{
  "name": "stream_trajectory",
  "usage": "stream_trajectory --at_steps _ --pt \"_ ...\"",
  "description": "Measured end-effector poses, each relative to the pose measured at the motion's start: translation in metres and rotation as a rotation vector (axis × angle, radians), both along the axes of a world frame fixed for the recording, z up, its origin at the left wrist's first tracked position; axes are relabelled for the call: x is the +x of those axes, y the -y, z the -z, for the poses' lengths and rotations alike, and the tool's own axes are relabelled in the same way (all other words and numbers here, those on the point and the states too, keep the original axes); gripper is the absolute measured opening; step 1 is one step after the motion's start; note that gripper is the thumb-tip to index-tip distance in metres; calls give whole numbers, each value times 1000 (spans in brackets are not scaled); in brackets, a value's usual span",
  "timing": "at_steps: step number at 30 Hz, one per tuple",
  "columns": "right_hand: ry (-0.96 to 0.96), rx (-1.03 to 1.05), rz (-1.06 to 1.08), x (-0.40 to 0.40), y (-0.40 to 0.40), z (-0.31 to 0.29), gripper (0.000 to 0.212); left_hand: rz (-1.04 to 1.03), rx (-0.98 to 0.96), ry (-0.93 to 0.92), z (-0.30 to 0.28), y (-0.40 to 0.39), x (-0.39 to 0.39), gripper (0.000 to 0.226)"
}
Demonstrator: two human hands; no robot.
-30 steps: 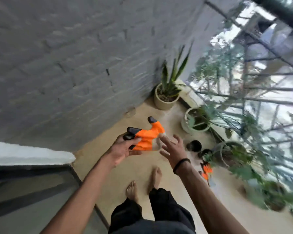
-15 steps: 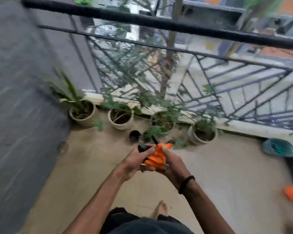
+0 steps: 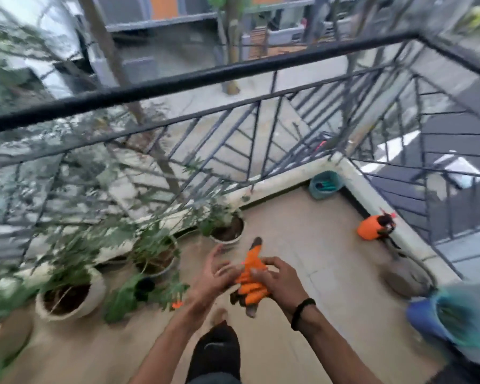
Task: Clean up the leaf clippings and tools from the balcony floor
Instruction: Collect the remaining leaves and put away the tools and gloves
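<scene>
An orange and black gardening glove [image 3: 250, 284] is held at waist height in front of me. My right hand [image 3: 277, 281] grips it from the right, fingers curled over the orange fabric. My left hand [image 3: 212, 278] is at its left side with fingers spread and fairly straight, touching the glove's edge. A second orange glove [image 3: 370, 231] lies on the balcony floor by the low white ledge at the right, with a dark tool [image 3: 388, 224] against it. The frame is motion-blurred.
Potted plants [image 3: 227, 230] line the railing [image 3: 178, 81] on the left. A teal tub [image 3: 324, 185] holding tools sits in the far corner. A dark round pot [image 3: 406, 281] and a blue-green bucket [image 3: 455, 320] stand at the right. Tan floor [image 3: 302, 231] lies ahead.
My view has swung right from the grey wall to the railing corner. Both hands stayed together on the glove, and my right hand has closed over it.
</scene>
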State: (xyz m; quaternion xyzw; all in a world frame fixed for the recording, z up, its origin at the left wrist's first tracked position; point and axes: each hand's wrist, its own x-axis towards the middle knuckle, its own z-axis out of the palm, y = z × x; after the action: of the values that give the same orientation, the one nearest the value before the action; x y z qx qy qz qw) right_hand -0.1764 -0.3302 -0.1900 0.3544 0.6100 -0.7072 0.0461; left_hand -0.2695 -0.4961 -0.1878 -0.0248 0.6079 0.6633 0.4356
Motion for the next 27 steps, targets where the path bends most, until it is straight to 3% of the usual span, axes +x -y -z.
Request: stream_trajectory --at_steps 2,4,8,11,17,22,25,27 --pt "10 30 -84 -8 -34 3 42 113 -68 -153 1 -40 -23 109" --pt "0 -2 -109 -21 -73 3 39 248 -59 -214 0 -94 -50 89" --pt "15 21 57 -53 -155 -4 35 434 -94 -285 14 -200 -104 67" --pt "82 76 310 -72 -216 -3 29 549 -92 -192 16 -271 -129 46" --pt "158 75 549 -100 -315 0 37 847 -77 -90 12 -379 -160 43" --pt "142 -98 555 -116 -399 22 54 729 -172 -117 35 -469 -186 27" --pt "154 -214 461 -120 -460 35 49 567 -212 -84 41 -526 -192 34" --pt "188 -185 459 -128 -494 43 43 484 -244 -75 44 -555 -192 38"
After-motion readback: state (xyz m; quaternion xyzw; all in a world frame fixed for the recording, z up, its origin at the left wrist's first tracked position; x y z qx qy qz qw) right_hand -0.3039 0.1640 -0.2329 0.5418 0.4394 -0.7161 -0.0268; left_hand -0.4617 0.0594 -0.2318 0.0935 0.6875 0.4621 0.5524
